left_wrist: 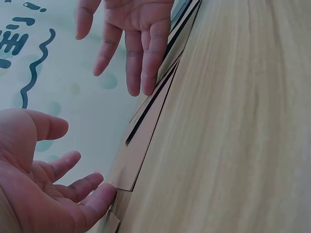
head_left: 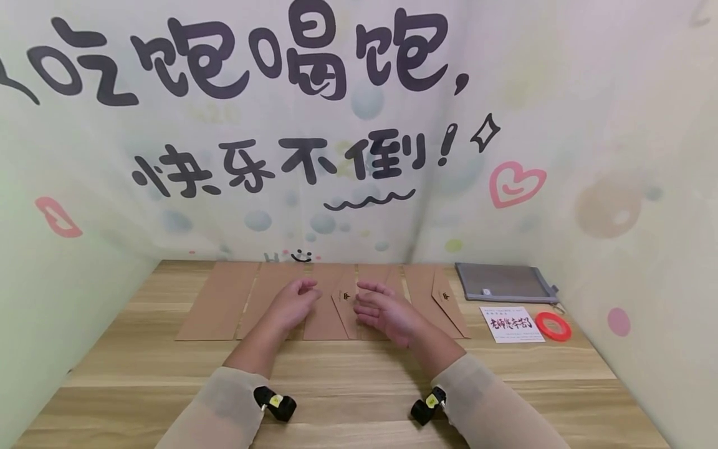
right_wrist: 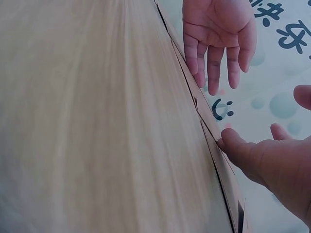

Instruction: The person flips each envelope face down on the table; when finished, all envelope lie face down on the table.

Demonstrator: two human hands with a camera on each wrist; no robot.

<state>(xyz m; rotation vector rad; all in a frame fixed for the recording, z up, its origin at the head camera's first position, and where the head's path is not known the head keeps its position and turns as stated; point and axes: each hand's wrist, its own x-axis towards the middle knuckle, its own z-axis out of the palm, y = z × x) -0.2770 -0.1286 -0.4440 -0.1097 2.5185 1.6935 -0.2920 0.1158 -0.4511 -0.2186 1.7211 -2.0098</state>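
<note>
Several brown kraft-paper envelopes lie side by side in a row at the back of the table, the leftmost envelope [head_left: 219, 302] plain and the rightmost envelope [head_left: 445, 318] showing a slanted flap with a small dark print. Over the row, my left hand [head_left: 293, 305] holds nothing, its fingers loosely bent and pointing inward. Facing it, my right hand [head_left: 387, 313] has its fingers spread apart, also with nothing in them. Between the two hands the middle envelope [head_left: 325, 312] shows its printed flap. In the left wrist view both palms face each other just above the envelopes.
To the right of the row lie a grey zip pouch [head_left: 505, 284], a white card [head_left: 512, 335] with dark red lettering and a red ring-shaped roll [head_left: 565, 328] touching or close beside it. A printed cloth [head_left: 359, 231] hangs behind the wooden table [head_left: 359, 374].
</note>
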